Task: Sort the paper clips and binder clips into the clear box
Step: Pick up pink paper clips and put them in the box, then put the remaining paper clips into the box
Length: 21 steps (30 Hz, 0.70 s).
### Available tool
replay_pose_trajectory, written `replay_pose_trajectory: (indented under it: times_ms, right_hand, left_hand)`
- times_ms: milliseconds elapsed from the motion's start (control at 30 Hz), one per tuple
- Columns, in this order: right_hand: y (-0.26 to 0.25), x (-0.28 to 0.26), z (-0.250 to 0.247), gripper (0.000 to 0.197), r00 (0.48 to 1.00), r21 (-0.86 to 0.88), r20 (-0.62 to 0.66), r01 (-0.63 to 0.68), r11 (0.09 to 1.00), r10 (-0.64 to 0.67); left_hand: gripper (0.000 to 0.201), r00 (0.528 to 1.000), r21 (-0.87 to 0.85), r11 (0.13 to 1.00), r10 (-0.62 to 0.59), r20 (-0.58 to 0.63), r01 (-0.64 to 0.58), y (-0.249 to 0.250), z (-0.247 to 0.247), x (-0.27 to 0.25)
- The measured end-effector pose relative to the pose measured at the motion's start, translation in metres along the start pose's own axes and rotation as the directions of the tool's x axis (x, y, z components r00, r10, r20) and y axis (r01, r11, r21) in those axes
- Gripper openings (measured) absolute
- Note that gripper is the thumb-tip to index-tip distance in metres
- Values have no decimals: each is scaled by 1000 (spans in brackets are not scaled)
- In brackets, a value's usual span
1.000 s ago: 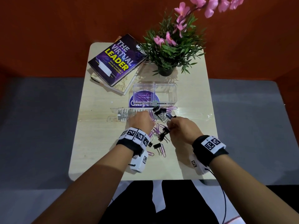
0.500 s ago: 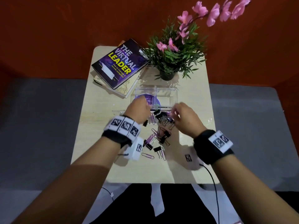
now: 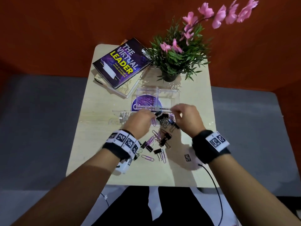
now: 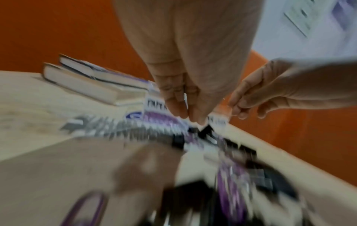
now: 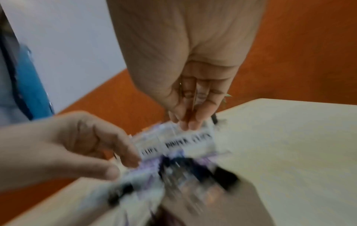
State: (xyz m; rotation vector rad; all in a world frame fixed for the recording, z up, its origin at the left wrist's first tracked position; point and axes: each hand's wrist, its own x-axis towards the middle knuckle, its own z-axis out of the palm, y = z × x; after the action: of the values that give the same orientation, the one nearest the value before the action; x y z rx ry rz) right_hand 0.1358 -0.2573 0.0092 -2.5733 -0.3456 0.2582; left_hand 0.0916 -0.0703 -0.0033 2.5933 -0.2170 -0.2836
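The clear box [image 3: 177, 95] stands mid-table with two compartments; purple paper clips [image 3: 145, 101] lie in its left one. In front of it is a mixed pile of clips [image 3: 164, 128], purple paper clips and black binder clips. My left hand [image 3: 150, 115] hovers at the pile's far left edge beside a black binder clip [image 3: 158, 114], fingers loosely bent, nothing seen in them. My right hand [image 3: 173, 110] is at the box's front wall. In the blurred right wrist view its fingers [image 5: 193, 122] point down and pinch a thin metal wire [image 5: 194, 99], apparently a binder clip's handle.
Two stacked books [image 3: 121, 62] lie at the back left and a potted plant [image 3: 175, 62] at the back centre. A clear ruler [image 3: 123, 117] lies across the table, left of the pile. Loose paper clips [image 3: 147, 158] lie near the front edge.
Both hands rose from the pile to the box. The left hand has since drawn back to the pile's far edge; the right stays at the box's front wall.
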Motion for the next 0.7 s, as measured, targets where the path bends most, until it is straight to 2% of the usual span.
replay_pose_trajectory:
  times_ms: [100, 233, 367, 433, 533, 633, 700]
  right_hand:
    - [24, -23, 13, 18, 1000, -50, 22, -10, 999, 11]
    - [24, -23, 30, 18, 1000, -36, -11, 22, 999, -23]
    - [22, -18, 41, 29, 999, -49, -25, -44, 998, 43]
    - [24, -16, 43, 29, 995, -42, -32, -91, 995, 90]
    - [25, -14, 43, 24, 988, -23, -23, -154, 988, 154]
    - [26, -9, 43, 15, 979, 2, -9, -204, 979, 204]
    - [26, -3, 45, 9, 977, 17, 0, -214, 977, 214]
  left_hand:
    - [41, 985, 144, 979, 126, 121, -143, -2, 21, 2]
    - [50, 981, 278, 946, 135, 140, -169, -3, 30, 6]
    - [31, 971, 296, 932, 165, 171, -210, -6, 30, 8]
    - [22, 967, 269, 939, 166, 192, -215, -9, 30, 9]
    - [13, 983, 87, 988, 111, 148, -125, -8, 23, 8]
    - [11, 995, -158, 984, -78, 63, 87, -9, 13, 5]
    - [15, 984, -174, 969, -165, 61, 173, -14, 13, 1]
